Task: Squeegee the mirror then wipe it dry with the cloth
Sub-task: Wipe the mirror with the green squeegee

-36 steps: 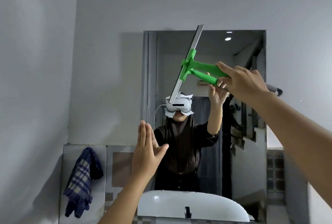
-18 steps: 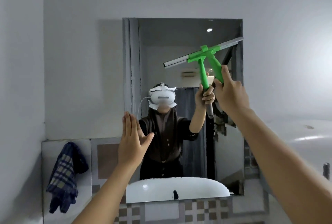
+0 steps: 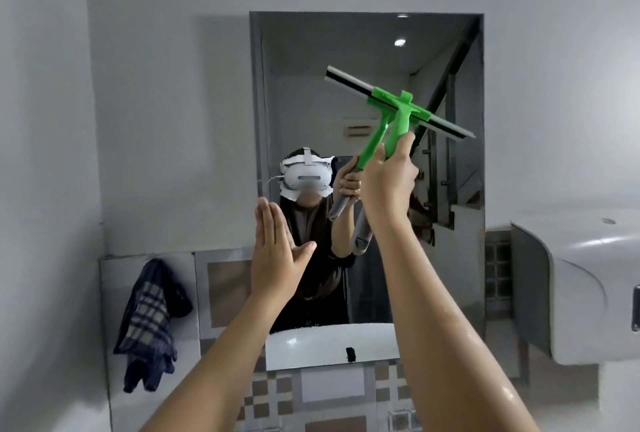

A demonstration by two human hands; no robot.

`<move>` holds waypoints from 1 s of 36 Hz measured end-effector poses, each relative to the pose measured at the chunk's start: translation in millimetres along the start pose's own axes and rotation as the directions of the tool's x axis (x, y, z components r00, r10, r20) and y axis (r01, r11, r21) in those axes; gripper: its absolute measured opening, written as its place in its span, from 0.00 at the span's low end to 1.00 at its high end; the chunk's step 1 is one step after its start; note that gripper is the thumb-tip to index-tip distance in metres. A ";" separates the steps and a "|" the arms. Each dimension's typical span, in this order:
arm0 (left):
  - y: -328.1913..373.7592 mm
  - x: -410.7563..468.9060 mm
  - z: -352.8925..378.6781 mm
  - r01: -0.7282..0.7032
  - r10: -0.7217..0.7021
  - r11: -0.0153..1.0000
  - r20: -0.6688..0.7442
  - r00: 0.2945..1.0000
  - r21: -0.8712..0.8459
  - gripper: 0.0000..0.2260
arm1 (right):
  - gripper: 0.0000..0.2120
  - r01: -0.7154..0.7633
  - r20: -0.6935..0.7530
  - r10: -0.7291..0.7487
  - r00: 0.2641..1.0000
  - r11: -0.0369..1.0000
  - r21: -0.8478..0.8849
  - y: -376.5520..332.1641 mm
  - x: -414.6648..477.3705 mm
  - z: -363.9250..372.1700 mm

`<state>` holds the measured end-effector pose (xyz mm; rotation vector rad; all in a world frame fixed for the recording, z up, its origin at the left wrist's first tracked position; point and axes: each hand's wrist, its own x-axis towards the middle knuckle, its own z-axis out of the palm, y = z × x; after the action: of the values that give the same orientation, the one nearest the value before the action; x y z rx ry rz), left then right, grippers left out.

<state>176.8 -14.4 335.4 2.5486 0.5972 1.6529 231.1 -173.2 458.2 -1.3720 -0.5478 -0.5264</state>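
A: Why is the right hand (image 3: 388, 186) raised so high?

B: It is closed around the green handle of the squeegee (image 3: 398, 104), and it holds the blade up against the upper right part of the mirror (image 3: 304, 92). I think the height gives room for a long pull down the glass. The blade is tilted, its left end higher than its right end.

A: Does the blade really touch the glass?

B: It seems to, because the handle and its reflection come together at the blade, but I cannot be sure of it.

A: And the left hand (image 3: 277, 251)?

B: It is open and flat, fingers together and pointing up, thumb out to the side. It holds nothing. It is in front of the lower left part of the mirror; perhaps it helps balance, but I cannot tell if it touches.

A: Where is the cloth (image 3: 149, 324)?

B: The checked cloth hangs on the tiled wall, left of the mirror and lower, well apart from both hands. I judge it waits there for the drying step.
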 end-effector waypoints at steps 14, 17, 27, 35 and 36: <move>0.0 -12.3 9.9 -0.031 0.031 1.000 -0.061 0.998 0.002 0.40 | 0.26 0.228 0.197 -0.187 0.962 0.949 -0.216 29.6 -55.0 24.8; 1.8 -20.2 19.1 -0.016 0.015 1.000 -0.066 0.998 -0.004 0.40 | 0.26 0.350 0.258 -0.280 0.925 0.892 -0.286 41.4 -57.8 18.3; 9.4 -47.4 38.2 0.039 -0.038 0.999 -0.092 0.995 0.012 0.39 | 0.26 0.679 0.457 -0.507 0.731 0.605 -0.416 81.6 -1.9 -33.4; 9.2 -44.8 37.3 0.100 -0.097 0.995 -0.089 0.991 0.025 0.41 | 0.26 0.785 0.574 -0.537 0.619 0.398 -0.474 75.4 40.6 -81.0; 8.5 -44.6 37.7 0.103 -0.100 0.994 -0.087 0.991 0.035 0.41 | 0.26 0.787 0.578 -0.536 0.615 0.381 -0.485 76.2 44.4 -86.1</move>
<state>196.9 -31.1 282.5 2.4395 0.7601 1.7387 318.8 -250.6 419.1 -1.9830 -1.3350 -1.3165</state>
